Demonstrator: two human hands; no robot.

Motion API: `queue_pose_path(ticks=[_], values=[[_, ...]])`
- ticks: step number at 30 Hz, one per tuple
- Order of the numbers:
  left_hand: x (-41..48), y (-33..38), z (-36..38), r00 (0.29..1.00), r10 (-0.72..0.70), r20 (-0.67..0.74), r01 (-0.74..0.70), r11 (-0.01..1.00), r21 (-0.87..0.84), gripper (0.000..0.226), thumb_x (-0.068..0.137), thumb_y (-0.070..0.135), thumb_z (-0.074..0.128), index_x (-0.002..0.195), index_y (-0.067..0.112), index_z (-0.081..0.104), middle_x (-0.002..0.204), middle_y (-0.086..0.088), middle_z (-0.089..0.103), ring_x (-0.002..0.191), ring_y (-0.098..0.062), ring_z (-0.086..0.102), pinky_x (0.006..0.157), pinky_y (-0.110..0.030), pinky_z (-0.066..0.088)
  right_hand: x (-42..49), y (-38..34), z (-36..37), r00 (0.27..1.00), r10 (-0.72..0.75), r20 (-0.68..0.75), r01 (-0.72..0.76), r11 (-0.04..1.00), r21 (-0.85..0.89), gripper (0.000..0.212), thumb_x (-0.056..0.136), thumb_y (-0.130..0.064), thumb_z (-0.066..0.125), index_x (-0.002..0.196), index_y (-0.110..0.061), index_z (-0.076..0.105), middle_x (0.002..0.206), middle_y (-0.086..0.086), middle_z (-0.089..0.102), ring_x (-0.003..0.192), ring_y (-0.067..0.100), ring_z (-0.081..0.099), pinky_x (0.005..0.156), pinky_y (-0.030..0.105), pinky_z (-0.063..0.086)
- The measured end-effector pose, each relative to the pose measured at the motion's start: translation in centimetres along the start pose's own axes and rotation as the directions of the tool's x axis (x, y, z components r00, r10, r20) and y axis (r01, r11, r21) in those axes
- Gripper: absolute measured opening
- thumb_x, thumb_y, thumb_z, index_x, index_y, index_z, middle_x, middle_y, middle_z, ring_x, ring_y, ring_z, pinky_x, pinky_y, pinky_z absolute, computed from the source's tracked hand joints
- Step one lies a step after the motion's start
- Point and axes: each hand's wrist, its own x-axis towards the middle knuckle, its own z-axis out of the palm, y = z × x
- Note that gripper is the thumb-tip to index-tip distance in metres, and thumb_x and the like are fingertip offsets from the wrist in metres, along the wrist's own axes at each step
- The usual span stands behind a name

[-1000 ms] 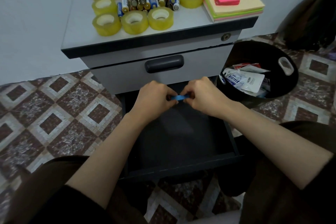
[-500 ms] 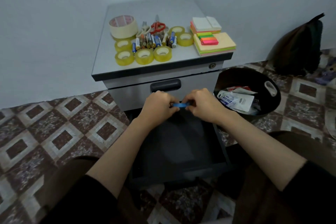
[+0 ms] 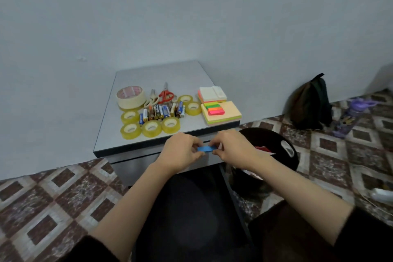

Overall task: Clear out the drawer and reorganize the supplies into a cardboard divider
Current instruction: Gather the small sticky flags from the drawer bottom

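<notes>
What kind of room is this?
Probably a corner of a home or small office: a grey drawer cabinet on a patterned tile floor, holding tape rolls, batteries and sticky notes, with a backpack against the wall.

A small flat blue strip [image 3: 205, 148], held level and crosswise, is pinched at its ends by the left grip [image 3: 180, 151] and right grip [image 3: 236, 149] over the pulled-out dark drawer [image 3: 191, 208], while tape rolls [image 3: 151, 128], batteries [image 3: 161, 111], scissors [image 3: 165, 95] and stacked sticky notes [image 3: 225, 112] lie grouped on the counter [image 3: 161, 72].
</notes>
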Motion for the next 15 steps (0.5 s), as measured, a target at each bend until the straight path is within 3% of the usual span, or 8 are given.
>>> queue_pose_path(ticks=[3, 7, 12, 15], values=[[0.9, 0.3, -0.3, 0.998, 0.032, -0.056, -0.037, 0.996, -0.087, 0.03, 0.084, 0.028, 0.066, 0.112, 0.018, 0.067, 0.107, 0.0, 0.069, 0.097, -0.012, 0.062, 0.082, -0.024, 0.046, 0.4, 1.0, -1.2, 1.0, 0.0, -0.027, -0.002, 0.998, -0.056, 0.024, 0.091, -0.021, 0.056, 0.112, -0.018, 0.065, 0.106, 0.001, 0.063, 0.1, 0.019, 0.054, 0.073, 0.026, 0.037], [1.7, -0.1, 0.2, 0.988, 0.077, -0.135, -0.097, 0.984, -0.152, 0.048, 0.089, 0.031, 0.06, 0.133, 0.014, 0.051, 0.134, -0.001, 0.055, 0.123, -0.013, 0.049, 0.097, -0.018, 0.033, 1.7, 3.1, -2.6, 0.996, 0.061, -0.066, -0.064, 0.996, -0.058, 0.024, 0.09, -0.021, 0.057, 0.112, -0.019, 0.066, 0.102, 0.001, 0.066, 0.092, 0.018, 0.055, 0.071, 0.023, 0.034], [3.4, -1.5, 3.1, 0.998, 0.03, -0.047, -0.032, 0.999, -0.035, 0.064, 0.096, 0.036, 0.046, 0.149, 0.014, 0.018, 0.156, 0.0, 0.016, 0.143, -0.012, 0.012, 0.113, -0.018, 0.006, 3.7, 5.2, -4.3, 0.983, 0.135, -0.125, -0.139, 0.99, -0.03, 0.027, 0.091, -0.018, 0.058, 0.117, -0.016, 0.065, 0.106, 0.004, 0.066, 0.092, 0.018, 0.055, 0.073, 0.021, 0.035], [4.5, -1.6, 4.4, 0.999, 0.035, -0.028, -0.03, 0.987, 0.16, 0.071, 0.097, 0.037, 0.04, 0.149, 0.009, 0.002, 0.158, -0.005, 0.0, 0.145, -0.017, -0.001, 0.115, -0.025, -0.003, 4.9, 5.6, -4.6, 0.984, 0.136, -0.111, -0.138, 0.99, -0.008, 0.027, 0.091, -0.016, 0.058, 0.117, -0.014, 0.065, 0.11, 0.004, 0.065, 0.086, 0.012, 0.047, 0.073, 0.022, 0.035]])
